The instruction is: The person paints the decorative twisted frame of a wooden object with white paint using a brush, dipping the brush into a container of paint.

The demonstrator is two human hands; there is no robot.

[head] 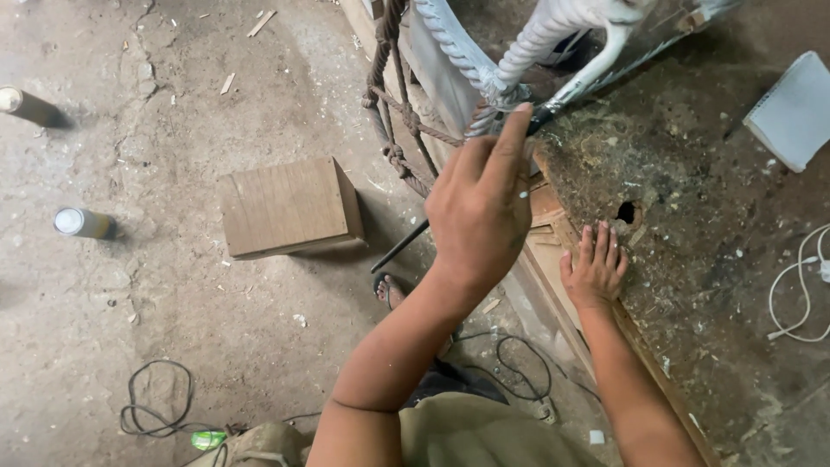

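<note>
At workbench (692,173) edge: left hand (480,207) raised, gripping thin dark rod (402,246) nr twisted white carved piece (536,39). Right hand (595,268) open, pressed flat on bench beside small hole (626,212).

White twisted carving (536,39) — brown rope (393,95); tan wooden box (285,207), white cable (791,285), black cord (156,398).

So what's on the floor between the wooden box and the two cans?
In the head view, only bare, cracked concrete floor with small wood chips lies between the wooden box and the two cans.
</note>
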